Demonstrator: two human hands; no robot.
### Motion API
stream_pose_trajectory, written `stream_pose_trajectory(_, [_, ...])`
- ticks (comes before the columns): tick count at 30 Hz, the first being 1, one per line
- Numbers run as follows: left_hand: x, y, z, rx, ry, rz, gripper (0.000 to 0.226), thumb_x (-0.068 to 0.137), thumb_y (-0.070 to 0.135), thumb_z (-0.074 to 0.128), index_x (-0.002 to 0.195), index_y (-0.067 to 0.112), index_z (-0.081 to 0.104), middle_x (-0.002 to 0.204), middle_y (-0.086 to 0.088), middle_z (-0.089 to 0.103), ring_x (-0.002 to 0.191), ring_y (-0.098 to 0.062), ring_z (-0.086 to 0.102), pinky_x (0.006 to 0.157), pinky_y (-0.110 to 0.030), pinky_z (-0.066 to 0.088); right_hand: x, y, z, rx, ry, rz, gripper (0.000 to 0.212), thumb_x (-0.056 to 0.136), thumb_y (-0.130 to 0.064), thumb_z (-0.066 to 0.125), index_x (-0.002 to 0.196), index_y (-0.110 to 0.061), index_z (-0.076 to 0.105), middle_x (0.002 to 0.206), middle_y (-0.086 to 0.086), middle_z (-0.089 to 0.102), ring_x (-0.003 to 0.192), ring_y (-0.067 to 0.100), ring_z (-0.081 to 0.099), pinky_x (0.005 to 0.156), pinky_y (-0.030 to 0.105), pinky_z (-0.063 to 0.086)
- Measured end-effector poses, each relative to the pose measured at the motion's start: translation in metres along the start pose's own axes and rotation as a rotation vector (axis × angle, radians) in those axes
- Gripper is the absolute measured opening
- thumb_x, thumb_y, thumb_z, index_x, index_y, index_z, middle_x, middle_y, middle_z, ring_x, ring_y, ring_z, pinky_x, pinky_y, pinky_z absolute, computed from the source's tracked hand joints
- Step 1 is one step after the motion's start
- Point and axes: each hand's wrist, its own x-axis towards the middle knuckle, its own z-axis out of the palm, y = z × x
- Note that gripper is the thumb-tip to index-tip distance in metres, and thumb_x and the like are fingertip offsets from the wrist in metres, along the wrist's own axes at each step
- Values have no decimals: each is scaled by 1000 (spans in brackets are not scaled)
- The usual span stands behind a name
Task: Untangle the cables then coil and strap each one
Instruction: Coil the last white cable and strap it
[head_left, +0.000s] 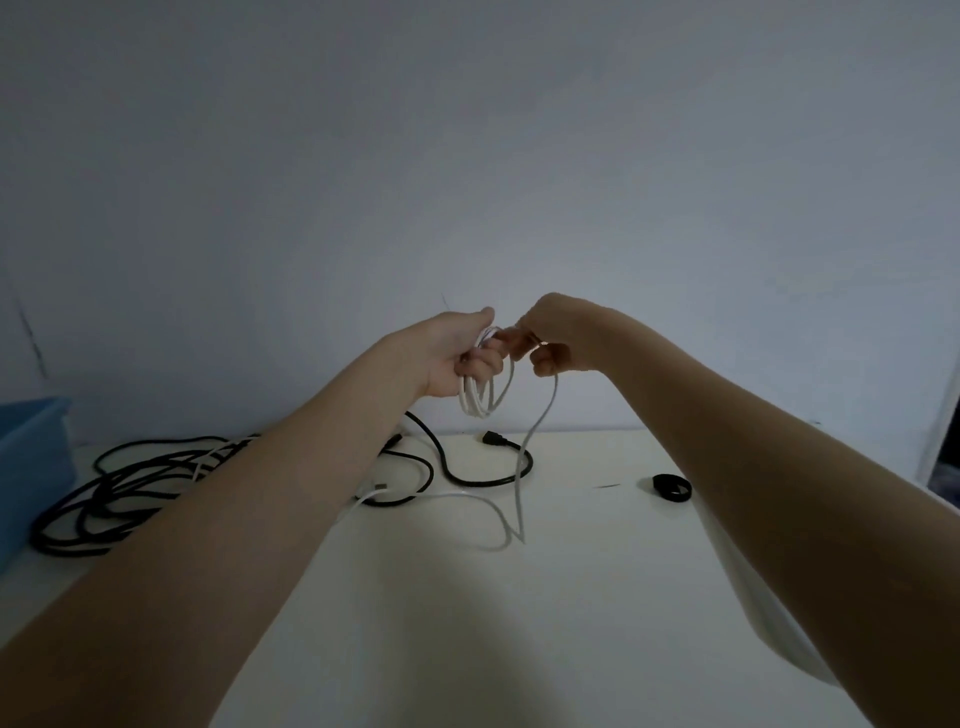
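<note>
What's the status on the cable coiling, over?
Left hand grips white cable coils. Right hand pinches its loose run. Black cables heaped behind, strap waiting.

Above the table (519, 623), the left hand (457, 358) is gripping white cable (485, 397) loops while the right hand (556, 338) is pinching its trailing run, black cable (130, 493) lying beside a blue bin (31, 457), a strap (671, 487) near the right.

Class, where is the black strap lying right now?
In the head view, the black strap lies on the white table, right of the black cable, beside the right forearm.
</note>
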Motion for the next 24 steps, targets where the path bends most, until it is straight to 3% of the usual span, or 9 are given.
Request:
stream_pose_trajectory(3, [-4, -1, 0, 8, -12, -24, 38, 104, 32, 28, 76, 10, 40, 44, 4, 32, 31, -4, 24, 29, -13, 12, 2, 4, 0, -103, 14, -22, 24, 97, -11, 49, 78, -2, 60, 64, 8, 60, 31, 8, 34, 36, 14, 35])
stream_pose_trajectory(7, [-5, -1, -4, 26, -15, -28, 37, 104, 29, 28, 77, 10, 42, 53, -1, 45, 35, -4, 34, 27, -11, 20, 7, 15, 4, -141, 116, -53, 34, 93, -23, 57, 64, -7, 54, 47, 0, 49, 39, 12, 34, 38, 18, 32])
stream_pose_trajectory(10, [-2, -4, -6, 30, 37, -31, 40, 104, 26, 27, 78, 5, 49, 71, -8, 50, 49, -10, 45, 28, -12, 26, 8, 20, 12, -100, 179, -96, 35, 93, -28, 54, 66, -7, 51, 55, 3, 44, 46, 15, 34, 45, 23, 30])
stream_pose_trajectory(16, [9, -16, -12, -1, 148, -48, 34, 103, 21, 29, 83, 2, 48, 86, -13, 50, 71, -23, 51, 28, -14, 31, 1, 24, 15, 176, -1, -51, 28, 93, 0, 29, 82, 3, 54, 70, 11, 50, 51, 13, 31, 48, 22, 28])
stream_pose_trajectory(18, [13, -20, -13, 11, 135, -51, 35, 103, 21, 30, 80, 3, 50, 86, -13, 51, 74, -25, 54, 43, -16, 43, -2, 26, 14, 161, -75, -109, 25, 95, 3, 35, 93, 5, 60, 69, 9, 52, 54, 12, 40, 49, 20, 35])
stream_pose_trajectory(20, [15, -24, -12, -11, 96, -44, 37, 102, 21, 29, 77, 6, 51, 79, -11, 53, 73, -23, 55, 67, -27, 49, -6, 28, 14, 114, -150, -160, 19, 97, -2, 42, 96, 1, 61, 71, 7, 55, 60, 15, 52, 48, 18, 44])
stream_pose_trajectory(22, [16, -26, -11, -17, 42, -29, 37, 102, 24, 28, 80, 7, 52, 75, -11, 54, 72, -25, 56, 71, -41, 51, -9, 33, 12, 77, -175, -186, 16, 97, -9, 48, 95, -4, 63, 69, 5, 54, 55, 13, 52, 45, 18, 46])
stream_pose_trajectory(24, [16, -27, -11, 34, -23, -32, 36, 103, 27, 28, 97, 8, 58, 77, -11, 56, 79, -36, 58, 78, -56, 46, -10, 39, 9, 85, -170, -200, 18, 96, -13, 53, 97, -1, 66, 63, 5, 52, 42, 8, 45, 43, 16, 44])
